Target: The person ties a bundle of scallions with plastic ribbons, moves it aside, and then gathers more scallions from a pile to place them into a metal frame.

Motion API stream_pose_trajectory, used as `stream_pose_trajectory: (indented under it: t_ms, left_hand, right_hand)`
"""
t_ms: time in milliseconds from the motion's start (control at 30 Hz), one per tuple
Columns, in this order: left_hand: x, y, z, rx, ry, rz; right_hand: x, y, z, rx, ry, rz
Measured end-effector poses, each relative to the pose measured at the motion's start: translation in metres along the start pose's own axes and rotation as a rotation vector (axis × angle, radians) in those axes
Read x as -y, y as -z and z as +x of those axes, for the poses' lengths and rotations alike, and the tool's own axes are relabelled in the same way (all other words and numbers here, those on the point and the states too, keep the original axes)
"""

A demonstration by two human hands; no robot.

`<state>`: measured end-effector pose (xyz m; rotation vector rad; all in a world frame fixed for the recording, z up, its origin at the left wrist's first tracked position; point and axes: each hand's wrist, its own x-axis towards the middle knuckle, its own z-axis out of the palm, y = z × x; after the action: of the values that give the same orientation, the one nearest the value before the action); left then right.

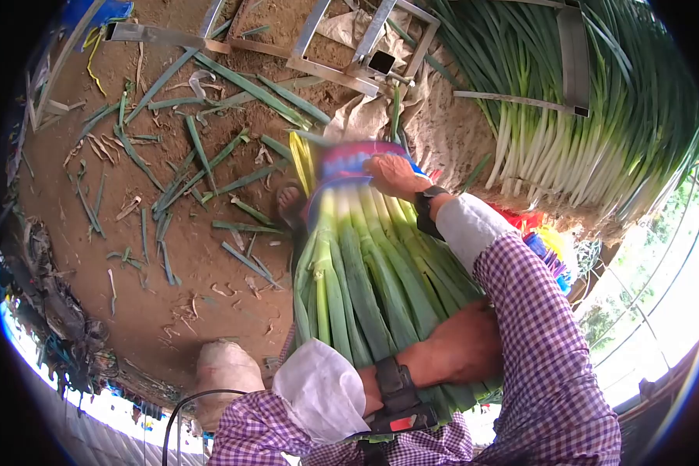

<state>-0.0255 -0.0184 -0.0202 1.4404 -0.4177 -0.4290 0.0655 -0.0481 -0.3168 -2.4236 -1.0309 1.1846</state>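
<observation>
A bunch of long green onions (pixel 365 268) lies across my lap, its pale ends pointing away from me and its green leaves toward me. A red and blue printed wrapper (pixel 346 161), blurred, goes around the pale end. My right hand (pixel 400 175) is closed at the wrapper's right side, fingertips blurred. My left hand (pixel 462 346) crosses over the leaves and curls around their right edge, its fingers partly hidden. Both wrists carry dark bands, and the checked sleeves have pale cuffs.
A large pile of green onions (pixel 551 144) lies at the upper right beside a metal frame (pixel 575 58). Another metal frame (pixel 349 74) stands ahead. Loose leaf scraps (pixel 202 147) litter the dirt floor (pixel 78 225). Colourful ties or bags (pixel 547 241) are at the right.
</observation>
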Motion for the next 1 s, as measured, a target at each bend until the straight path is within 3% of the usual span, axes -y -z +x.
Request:
stream_pose_trajectory:
  t_ms: [167, 333, 400, 533, 633, 667, 700, 767, 833, 900, 967, 1000]
  left_hand:
    - [0.004, -0.009, 0.0, -0.012, -0.028, 0.032]
    - [-0.007, 0.019, 0.008, 0.224, 0.078, -0.025]
    - [-0.008, 0.027, 0.012, 0.315, 0.106, -0.036]
    - [-0.01, 0.02, 0.013, 0.413, 0.149, 0.016]
    - [-0.004, 0.001, 0.009, 0.426, 0.25, -0.197]
    - [-0.002, -0.014, 0.003, 0.426, 0.306, -0.321]
    - [0.008, -0.038, -0.007, 0.33, 0.286, -0.311]
    - [0.02, -0.075, -0.022, 0.18, 0.257, -0.296]
    - [0.015, -0.073, -0.014, 0.104, 0.238, -0.293]
    - [-0.002, -0.024, 0.01, 0.211, 0.267, -0.222]
    - [-0.021, 0.021, 0.03, 0.481, 0.322, -0.092]
    - [-0.006, -0.003, 0.019, 0.311, 0.169, -0.014]
  right_hand:
    - [-0.005, 0.003, -0.002, -0.035, 0.078, -0.001]
    - [0.008, 0.036, -0.021, 0.063, 0.104, 0.252]
    - [0.011, 0.044, -0.032, 0.208, 0.036, 0.359]
    - [0.073, 0.091, -0.06, 0.377, -0.018, 0.613]
    - [0.149, 0.143, -0.099, 0.399, 0.24, 0.857]
    - [0.171, 0.163, -0.123, 0.389, 0.242, 0.655]
    - [0.171, 0.145, -0.152, -0.052, 0.382, 0.808]
    - [0.168, 0.179, -0.163, 0.257, 0.322, 0.662]
    - [0.15, 0.178, -0.171, 0.228, 0.373, 0.616]
    - [0.134, 0.184, -0.171, 0.276, 0.353, 0.569]
    - [0.111, 0.2, -0.172, 0.397, 0.233, 0.525]
    - [0.095, 0.2, -0.176, 0.4, 0.219, 0.429]
